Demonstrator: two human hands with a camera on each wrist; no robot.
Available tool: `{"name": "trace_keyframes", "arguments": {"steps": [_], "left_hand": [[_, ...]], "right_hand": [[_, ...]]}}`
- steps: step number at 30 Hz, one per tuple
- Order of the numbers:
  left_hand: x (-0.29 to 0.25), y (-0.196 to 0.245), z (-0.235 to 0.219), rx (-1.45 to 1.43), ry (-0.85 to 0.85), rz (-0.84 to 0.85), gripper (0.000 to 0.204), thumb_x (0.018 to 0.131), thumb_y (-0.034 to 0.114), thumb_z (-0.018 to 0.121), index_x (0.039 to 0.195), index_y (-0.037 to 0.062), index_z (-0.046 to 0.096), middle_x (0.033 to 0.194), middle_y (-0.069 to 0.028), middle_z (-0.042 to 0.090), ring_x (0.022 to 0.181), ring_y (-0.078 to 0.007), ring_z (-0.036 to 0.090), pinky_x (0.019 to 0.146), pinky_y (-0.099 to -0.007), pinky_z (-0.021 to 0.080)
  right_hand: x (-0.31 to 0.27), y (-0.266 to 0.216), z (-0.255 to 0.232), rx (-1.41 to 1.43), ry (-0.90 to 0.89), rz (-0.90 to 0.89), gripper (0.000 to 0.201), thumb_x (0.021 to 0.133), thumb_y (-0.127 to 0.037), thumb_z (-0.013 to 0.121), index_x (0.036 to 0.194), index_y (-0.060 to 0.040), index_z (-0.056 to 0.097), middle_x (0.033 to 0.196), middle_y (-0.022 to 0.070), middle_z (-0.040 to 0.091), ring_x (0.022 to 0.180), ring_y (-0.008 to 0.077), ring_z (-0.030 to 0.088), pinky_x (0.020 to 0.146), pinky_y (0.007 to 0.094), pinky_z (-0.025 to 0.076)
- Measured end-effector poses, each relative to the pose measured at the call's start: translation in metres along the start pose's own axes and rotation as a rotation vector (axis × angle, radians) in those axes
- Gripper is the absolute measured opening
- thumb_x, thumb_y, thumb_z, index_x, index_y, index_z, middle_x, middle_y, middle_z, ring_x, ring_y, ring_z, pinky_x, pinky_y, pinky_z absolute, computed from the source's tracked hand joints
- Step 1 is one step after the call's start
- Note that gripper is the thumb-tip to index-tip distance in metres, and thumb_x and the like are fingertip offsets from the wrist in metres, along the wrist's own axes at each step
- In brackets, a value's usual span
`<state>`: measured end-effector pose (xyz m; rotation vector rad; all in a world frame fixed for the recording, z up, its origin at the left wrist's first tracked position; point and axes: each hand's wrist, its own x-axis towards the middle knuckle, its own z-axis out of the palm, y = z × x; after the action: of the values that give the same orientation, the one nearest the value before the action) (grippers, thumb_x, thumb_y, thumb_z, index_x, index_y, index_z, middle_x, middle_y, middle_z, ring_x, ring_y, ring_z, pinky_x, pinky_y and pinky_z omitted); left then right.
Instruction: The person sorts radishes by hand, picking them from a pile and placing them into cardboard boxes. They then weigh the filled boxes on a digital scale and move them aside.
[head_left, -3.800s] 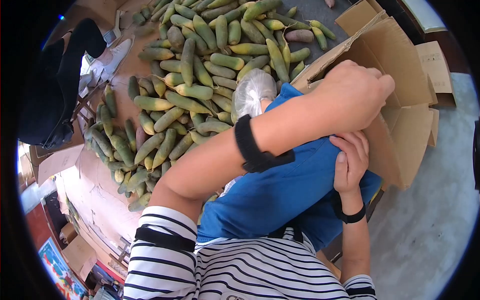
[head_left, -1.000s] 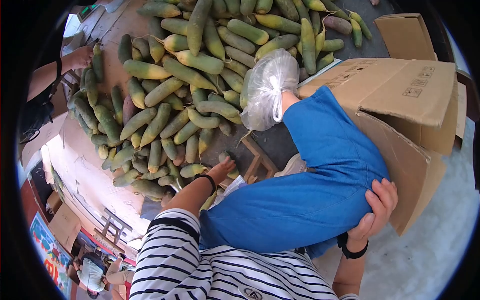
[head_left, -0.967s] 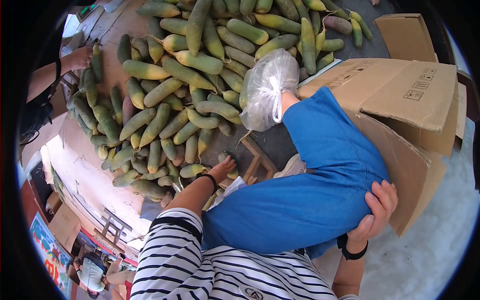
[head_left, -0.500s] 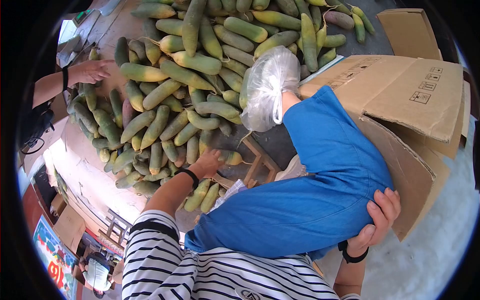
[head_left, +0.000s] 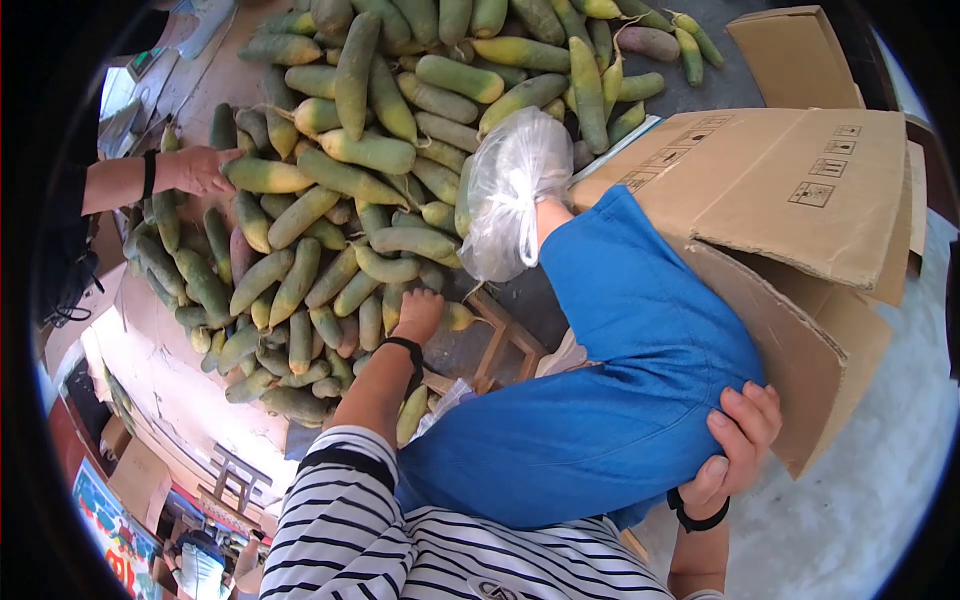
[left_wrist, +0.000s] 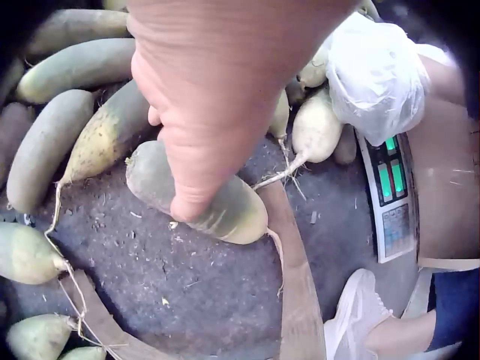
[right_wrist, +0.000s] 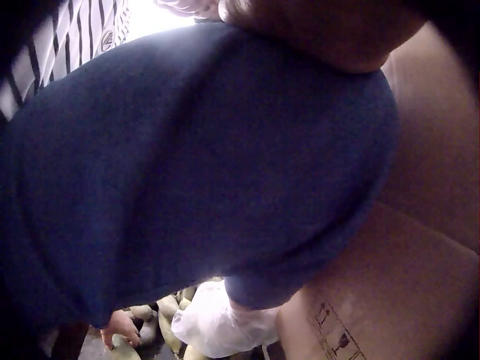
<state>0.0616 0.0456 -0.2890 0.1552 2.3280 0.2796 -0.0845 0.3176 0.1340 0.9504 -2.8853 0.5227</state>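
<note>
My left hand (head_left: 420, 315) grips a green radish (left_wrist: 244, 219) from above in the left wrist view, thumb on its near side. The radish's pale end and thin root stick out past the hand, and its other end shows on the far side. Close by lies the pile of green radishes (head_left: 325, 187). My right hand (head_left: 738, 435) rests on the knee of the blue trousers (head_left: 590, 420), fingers spread over the cloth, holding nothing. In the right wrist view the trouser leg fills most of the picture.
A cardboard box (head_left: 760, 185) with loose flaps stands right of the leg. A clear plastic bag (head_left: 512, 190) wraps the foot. A wooden frame (head_left: 505, 345) lies below it. A scale (left_wrist: 391, 187) shows lit green digits. Another person's hand (head_left: 200, 170) touches the pile at left.
My left hand has gone from over the box to the radish, then drawn it slightly toward the pile. The box has turned, showing its printed side. The other person's hand has moved right.
</note>
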Motion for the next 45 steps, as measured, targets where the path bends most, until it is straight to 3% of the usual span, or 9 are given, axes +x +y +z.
{"name": "trace_keyframes", "arguments": {"steps": [8, 13, 15, 20, 25, 30, 38, 41, 45], "left_hand": [[-0.061, -0.026, -0.026, -0.695, -0.042, -0.206, 0.055, 0.067, 0.030, 0.080, 0.110, 0.0022, 0.057, 0.097, -0.0225, 0.066, 0.096, -0.0367, 0.064, 0.082, -0.0433, 0.052], [-0.123, -0.030, -0.117, -1.317, 0.058, -0.379, 0.057, 0.072, 0.021, 0.079, 0.116, -0.0022, 0.052, 0.095, -0.0123, 0.063, 0.089, -0.0193, 0.061, 0.079, -0.0327, 0.050], [-0.142, -0.021, -0.160, -1.541, 0.397, -0.221, 0.052, 0.074, 0.017, 0.078, 0.115, -0.0001, 0.052, 0.101, -0.0068, 0.059, 0.093, -0.0151, 0.056, 0.080, -0.0285, 0.048], [-0.188, 0.041, -0.333, -1.288, 0.946, 0.261, 0.055, 0.075, 0.020, 0.074, 0.120, -0.0006, 0.049, 0.110, -0.0090, 0.057, 0.101, -0.0168, 0.056, 0.091, -0.0309, 0.045], [-0.192, 0.140, -0.447, -0.918, 1.033, 0.722, 0.072, 0.074, 0.017, 0.079, 0.134, -0.0006, 0.043, 0.122, -0.0124, 0.053, 0.114, -0.0223, 0.054, 0.098, -0.0325, 0.043], [-0.192, 0.180, -0.454, -0.481, 1.333, 0.720, 0.078, 0.075, 0.024, 0.079, 0.138, -0.0025, 0.040, 0.141, -0.0272, 0.038, 0.128, -0.0429, 0.042, 0.105, -0.0460, 0.037], [-0.238, 0.165, -0.325, -0.472, 0.715, 0.510, 0.082, 0.079, 0.030, 0.078, 0.141, -0.0030, 0.036, 0.147, -0.0286, 0.028, 0.129, -0.0452, 0.042, 0.105, -0.0467, 0.039], [-0.238, 0.174, -0.312, -0.372, 0.833, 0.483, 0.082, 0.080, 0.029, 0.077, 0.142, -0.0031, 0.034, 0.148, -0.0282, 0.027, 0.128, -0.0453, 0.042, 0.105, -0.0467, 0.039], [-0.240, 0.178, -0.310, -0.319, 1.024, 0.400, 0.078, 0.082, 0.024, 0.075, 0.142, -0.0030, 0.033, 0.148, -0.0277, 0.027, 0.128, -0.0448, 0.042, 0.106, -0.0475, 0.037]], "right_hand": [[0.004, -0.001, 0.004, 0.074, 0.111, -0.009, 0.031, 0.090, -0.026, 0.043, 0.096, -0.0088, 0.067, 0.106, 0.0096, 0.067, 0.107, 0.0298, 0.058, 0.102, 0.0481, 0.039], [0.009, 0.001, 0.009, 0.130, 0.228, -0.059, 0.027, 0.086, -0.021, 0.048, 0.091, -0.0068, 0.070, 0.103, 0.0095, 0.070, 0.102, 0.0291, 0.062, 0.100, 0.0456, 0.041], [0.009, 0.001, 0.010, 0.145, 0.264, -0.059, 0.026, 0.085, -0.020, 0.049, 0.090, -0.0065, 0.070, 0.103, 0.0097, 0.070, 0.102, 0.0293, 0.062, 0.099, 0.0458, 0.041], [0.010, 0.000, 0.009, 0.187, 0.339, -0.108, 0.021, 0.079, -0.015, 0.054, 0.089, -0.0050, 0.070, 0.102, 0.0101, 0.070, 0.102, 0.0287, 0.063, 0.097, 0.0442, 0.043], [0.009, -0.003, 0.011, 0.204, 0.390, -0.129, 0.020, 0.075, -0.009, 0.059, 0.091, -0.0069, 0.070, 0.105, 0.0076, 0.068, 0.104, 0.0305, 0.062, 0.097, 0.0446, 0.043], [-0.013, -0.011, 0.013, 0.152, 0.412, -0.070, 0.031, 0.077, -0.013, 0.059, 0.107, -0.0072, 0.067, 0.123, 0.0108, 0.061, 0.118, 0.0323, 0.053, 0.102, 0.0482, 0.039], [-0.093, -0.041, 0.016, 0.241, 0.304, -0.019, 0.051, 0.077, -0.008, 0.062, 0.128, -0.0076, 0.057, 0.142, 0.0167, 0.045, 0.127, 0.0380, 0.046, 0.104, 0.0485, 0.040], [-0.103, -0.042, -0.010, 0.310, 0.341, -0.027, 0.045, 0.074, 0.003, 0.062, 0.118, -0.0057, 0.062, 0.124, 0.0148, 0.060, 0.095, 0.0285, 0.065, 0.080, 0.0358, 0.054], [-0.122, -0.064, -0.124, 0.329, 0.569, -0.002, 0.038, 0.075, 0.006, 0.063, 0.112, -0.0023, 0.065, 0.093, 0.0134, 0.067, 0.073, 0.0252, 0.064, 0.062, 0.0320, 0.052]]}}
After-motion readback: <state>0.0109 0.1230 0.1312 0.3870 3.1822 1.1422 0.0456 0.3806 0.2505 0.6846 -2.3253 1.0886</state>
